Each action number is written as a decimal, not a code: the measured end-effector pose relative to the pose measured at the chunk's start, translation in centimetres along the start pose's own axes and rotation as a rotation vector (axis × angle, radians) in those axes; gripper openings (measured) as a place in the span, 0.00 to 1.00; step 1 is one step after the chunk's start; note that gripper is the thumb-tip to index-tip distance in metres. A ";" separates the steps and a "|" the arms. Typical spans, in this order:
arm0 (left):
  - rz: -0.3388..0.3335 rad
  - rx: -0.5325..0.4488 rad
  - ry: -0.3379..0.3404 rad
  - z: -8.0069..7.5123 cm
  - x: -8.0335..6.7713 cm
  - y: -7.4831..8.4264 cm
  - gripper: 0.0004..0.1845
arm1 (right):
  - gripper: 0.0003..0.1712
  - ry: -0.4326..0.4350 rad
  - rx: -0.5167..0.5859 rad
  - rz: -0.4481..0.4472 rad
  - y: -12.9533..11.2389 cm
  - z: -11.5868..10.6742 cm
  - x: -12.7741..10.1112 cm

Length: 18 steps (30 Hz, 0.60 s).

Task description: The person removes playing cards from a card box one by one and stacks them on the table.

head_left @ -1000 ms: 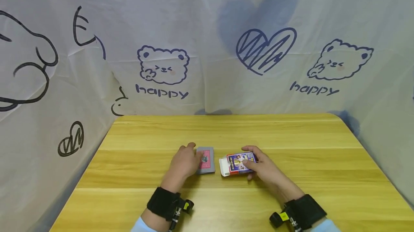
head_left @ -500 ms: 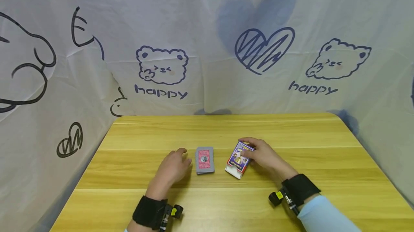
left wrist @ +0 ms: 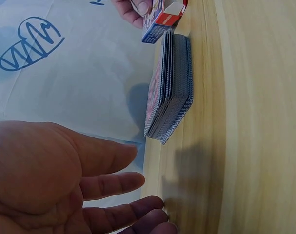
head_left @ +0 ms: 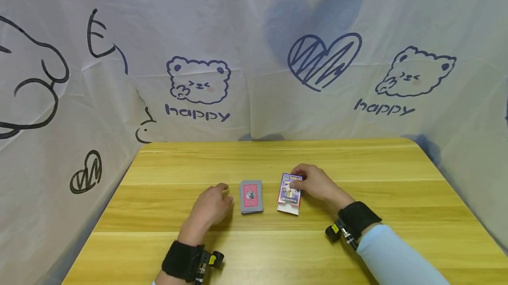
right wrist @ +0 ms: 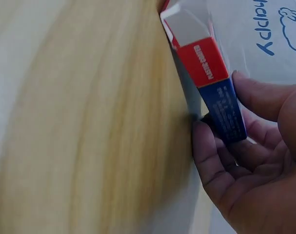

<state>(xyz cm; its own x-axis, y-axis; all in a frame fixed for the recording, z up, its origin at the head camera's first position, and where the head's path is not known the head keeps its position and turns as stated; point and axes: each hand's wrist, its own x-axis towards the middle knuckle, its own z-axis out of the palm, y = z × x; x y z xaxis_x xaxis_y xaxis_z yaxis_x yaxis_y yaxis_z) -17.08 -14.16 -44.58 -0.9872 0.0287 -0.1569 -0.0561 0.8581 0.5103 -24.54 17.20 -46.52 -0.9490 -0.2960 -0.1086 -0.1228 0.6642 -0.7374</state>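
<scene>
A deck of playing cards [head_left: 251, 196] with a red patterned back lies face down on the table, its stacked edges showing in the left wrist view. My left hand [head_left: 211, 205] rests to the left of the deck, apart from it, fingers relaxed and holding nothing. To the right of the deck my right hand [head_left: 315, 181] grips a card box [head_left: 289, 192], purple and red with a white end. In the right wrist view the thumb is on one face of the box [right wrist: 213, 87] and fingers curl underneath. The white flap end points toward me, close over the table.
The wooden table [head_left: 254, 249] has a pale cloth [head_left: 254, 33] with drawn bears and hearts hanging behind it and at its sides. Each wrist wears a black strap with a small camera, the left strap [head_left: 183, 260] near the table's front.
My left hand has come off the deck and drawn back left. My right hand has turned the box from lying sideways to end-on toward me and shifted it slightly left and away.
</scene>
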 end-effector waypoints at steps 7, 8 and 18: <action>0.013 0.002 0.006 0.1 0.0 -0.1 0.22 | 0.16 -0.005 -0.051 -0.054 -0.2 0.3 0.4; 0.013 0.000 0.004 0.1 0.0 -0.1 0.22 | 0.16 -0.006 -0.052 -0.055 -0.3 0.3 0.5; 0.014 -0.003 -0.006 0.1 0.1 0.1 0.22 | 0.20 -0.027 -0.090 -0.092 -0.1 0.7 0.4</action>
